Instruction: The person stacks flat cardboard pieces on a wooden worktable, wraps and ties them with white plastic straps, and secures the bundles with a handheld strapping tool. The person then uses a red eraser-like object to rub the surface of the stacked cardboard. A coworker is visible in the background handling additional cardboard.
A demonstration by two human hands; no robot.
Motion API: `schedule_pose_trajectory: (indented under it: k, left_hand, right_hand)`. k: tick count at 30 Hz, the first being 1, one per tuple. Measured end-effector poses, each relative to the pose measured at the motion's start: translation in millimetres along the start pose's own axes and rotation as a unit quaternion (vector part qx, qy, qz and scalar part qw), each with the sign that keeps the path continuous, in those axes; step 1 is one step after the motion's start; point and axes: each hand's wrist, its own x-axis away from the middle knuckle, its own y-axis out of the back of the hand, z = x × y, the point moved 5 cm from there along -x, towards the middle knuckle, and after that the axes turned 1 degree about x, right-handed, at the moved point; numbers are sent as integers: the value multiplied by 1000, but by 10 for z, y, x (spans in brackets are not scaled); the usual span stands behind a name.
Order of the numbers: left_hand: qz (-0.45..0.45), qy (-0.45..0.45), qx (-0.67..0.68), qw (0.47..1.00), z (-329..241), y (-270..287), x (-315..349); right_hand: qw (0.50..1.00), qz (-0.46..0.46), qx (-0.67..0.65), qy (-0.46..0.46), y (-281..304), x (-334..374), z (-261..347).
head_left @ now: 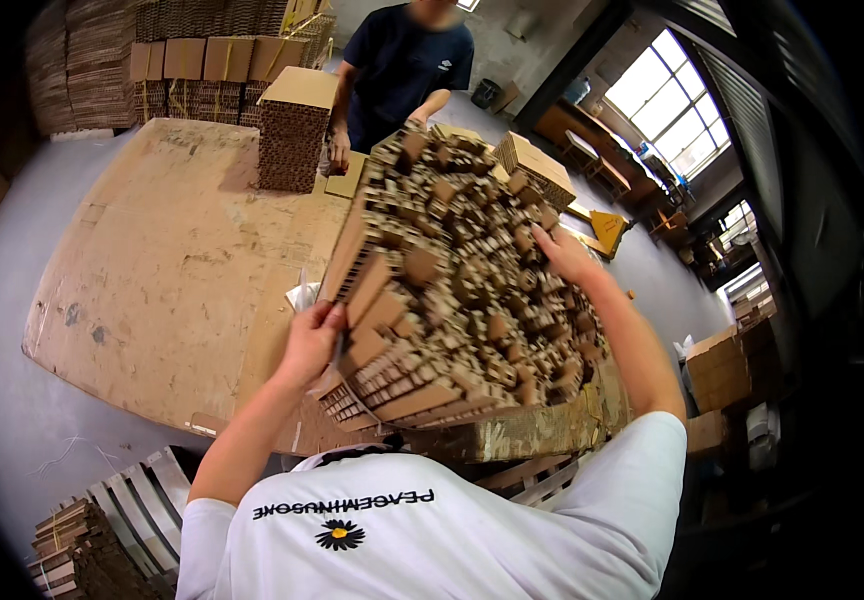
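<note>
A big bundle of cut honeycomb cardboard pieces (pixel 462 290) is tilted over the near right part of the table, its uneven ends facing up. My left hand (pixel 314 338) grips its left edge, thumb on top and fingers partly hidden. Around the far right side my right hand (pixel 560 252) holds the same bundle, with most of its fingers out of sight. A thin strap (pixel 352 393) runs around the bundle's near left corner. Just beyond my left hand lies a crumpled white scrap (pixel 302 292).
A cardboard-topped table (pixel 152 270) spreads to the left. On it stands a honeycomb cardboard block (pixel 294 135), beside a co-worker in a dark shirt (pixel 402 60). Another block (pixel 535 165) sits at the far right. Strapped stacks (pixel 207 75) line the back; a pallet (pixel 142 515) lies lower left.
</note>
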Motion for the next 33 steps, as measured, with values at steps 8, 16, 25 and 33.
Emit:
schedule_pose_trajectory:
  k: [8,16,25,33]
  left_hand:
    - [-33,60,62,996,304,259,-134]
    - [-61,60,109,990,356,225,-89]
    - [-82,75,82,990,376,285,-45]
    - [-106,91,90,986,253,315,2]
  right_hand:
    - [988,-86,55,115,-322,-366,182]
    - [987,-147,-17,54,141,-696,664]
    - [923,-224,44,309,629,-698,1886]
    - [883,-56,-114,452,-125,-1185,2165]
